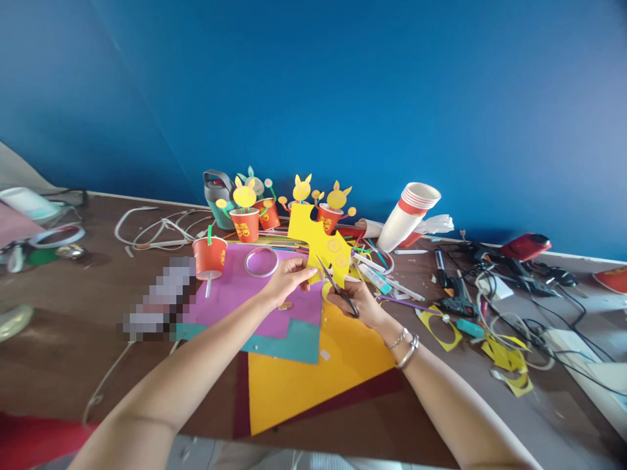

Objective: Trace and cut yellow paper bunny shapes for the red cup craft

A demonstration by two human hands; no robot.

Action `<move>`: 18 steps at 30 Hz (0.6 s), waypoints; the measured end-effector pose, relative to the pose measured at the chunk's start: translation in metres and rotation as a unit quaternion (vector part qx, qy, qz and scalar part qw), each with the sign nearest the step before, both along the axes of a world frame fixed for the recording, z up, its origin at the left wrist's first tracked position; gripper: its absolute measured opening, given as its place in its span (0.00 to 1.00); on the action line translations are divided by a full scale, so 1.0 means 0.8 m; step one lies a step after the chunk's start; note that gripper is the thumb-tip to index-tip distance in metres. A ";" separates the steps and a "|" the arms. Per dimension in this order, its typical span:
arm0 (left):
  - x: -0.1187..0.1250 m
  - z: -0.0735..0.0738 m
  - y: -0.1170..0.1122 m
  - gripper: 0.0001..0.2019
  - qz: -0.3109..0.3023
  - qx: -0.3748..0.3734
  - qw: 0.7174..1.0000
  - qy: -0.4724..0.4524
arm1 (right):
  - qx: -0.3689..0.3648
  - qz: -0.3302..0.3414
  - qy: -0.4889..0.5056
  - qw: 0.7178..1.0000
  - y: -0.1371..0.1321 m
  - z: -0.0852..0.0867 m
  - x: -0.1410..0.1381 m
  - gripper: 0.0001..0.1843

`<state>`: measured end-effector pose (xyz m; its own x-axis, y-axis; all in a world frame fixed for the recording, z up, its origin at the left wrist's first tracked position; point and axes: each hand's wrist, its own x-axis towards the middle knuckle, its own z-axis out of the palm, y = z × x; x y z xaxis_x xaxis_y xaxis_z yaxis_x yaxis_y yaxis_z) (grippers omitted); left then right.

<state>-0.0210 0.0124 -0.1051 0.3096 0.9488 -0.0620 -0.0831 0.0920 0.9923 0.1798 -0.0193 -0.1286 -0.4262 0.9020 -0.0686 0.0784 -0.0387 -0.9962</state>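
In the head view my left hand (292, 277) pinches the lower left edge of a yellow paper sheet (304, 225). Cut-out notches run along that sheet, and small circles are drawn on its right part. My right hand (361, 302) is wrapped round a pair of scissors (334, 282) with dark handles. Their blades point up and left, parted at the paper's lower edge. Beneath both hands lie coloured sheets: purple (230, 294), teal (298, 343) and orange-yellow (304, 391). A roll of tape (261, 262) rests on the purple one.
Red paper cups with yellow rabbit figures (243, 224) stand at the back. A tilted stack of paper cups (409, 217) leans behind my right hand. Glue guns (458, 297), cables and yellow paper scraps (441, 328) lie to the right. A red cup (209, 256) stands left.
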 end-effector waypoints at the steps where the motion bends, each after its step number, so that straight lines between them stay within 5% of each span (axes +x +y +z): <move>1: -0.001 0.000 0.000 0.17 -0.002 0.000 1.000 0.002 | 0.002 0.000 0.000 1.000 0.000 -0.001 0.000 0.19; 18: -0.007 0.000 0.004 0.18 -0.021 -0.003 1.000 0.010 | 0.000 0.003 -0.033 0.999 0.000 0.000 0.002 0.21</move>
<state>-0.0266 0.0154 -0.1050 0.3486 0.9343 -0.0748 -0.0600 0.1019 0.9930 0.1817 -0.0195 -0.1283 -0.4264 0.8994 -0.0960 0.1440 -0.0373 -0.9889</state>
